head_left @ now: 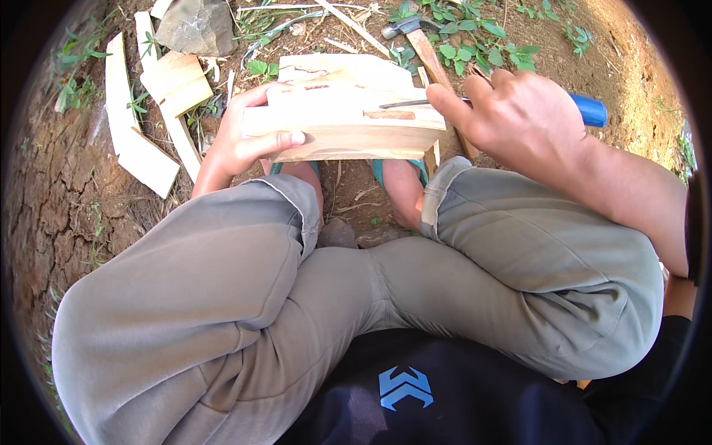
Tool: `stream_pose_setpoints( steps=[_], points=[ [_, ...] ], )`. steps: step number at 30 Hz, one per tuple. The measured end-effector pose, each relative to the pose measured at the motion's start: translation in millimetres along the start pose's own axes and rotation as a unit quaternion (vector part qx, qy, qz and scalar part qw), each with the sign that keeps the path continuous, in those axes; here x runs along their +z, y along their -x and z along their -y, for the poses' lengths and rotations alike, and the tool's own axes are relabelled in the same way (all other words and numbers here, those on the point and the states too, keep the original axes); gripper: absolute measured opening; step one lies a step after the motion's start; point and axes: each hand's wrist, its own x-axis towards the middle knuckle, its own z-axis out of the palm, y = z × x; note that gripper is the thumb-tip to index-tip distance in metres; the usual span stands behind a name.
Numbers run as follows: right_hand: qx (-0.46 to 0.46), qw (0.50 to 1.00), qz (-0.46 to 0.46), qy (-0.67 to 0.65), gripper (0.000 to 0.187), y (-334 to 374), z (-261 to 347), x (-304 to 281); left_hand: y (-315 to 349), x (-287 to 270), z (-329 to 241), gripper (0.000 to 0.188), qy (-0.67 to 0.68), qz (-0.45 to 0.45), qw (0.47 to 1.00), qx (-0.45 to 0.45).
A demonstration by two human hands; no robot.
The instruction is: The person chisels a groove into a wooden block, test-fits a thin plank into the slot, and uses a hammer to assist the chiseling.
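A thick pale wooden block [348,137] is held out in front of my knees. My left hand [241,141] grips its left end, thumb on the near face and fingers behind. A narrow brownish recess shows in its upper face toward the right. My right hand [512,111] is closed round a screwdriver [591,110] with a blue handle. Its thin dark shaft points left from under my fingers, and the tip lies at the block's upper face by the recess. Whether the tip presses into the wood, I cannot tell.
A claw hammer [434,61] with a wooden handle lies on the soil beyond the block, partly behind it. Several wood offcuts [148,159] and a grey rock [196,28] are at the far left. Green weeds [486,41] grow at the back. My feet are under the block.
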Motion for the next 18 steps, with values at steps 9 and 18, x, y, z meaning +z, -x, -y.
stream_pose_setpoints(
  steps=[9, 18],
  points=[
    [0.003, 0.996, 0.065, 0.058, 0.013, 25.9, -15.2, -0.6, 2.7, 0.7, 0.1, 0.071, -0.007, 0.001, 1.000, -0.001],
    [0.102, 0.994, 0.017, -0.040, 0.024, 26.4, -44.7, -20.0, 6.8, 2.9, -1.9, 0.069, 0.016, 0.001, 1.000, -0.019]
  ],
)
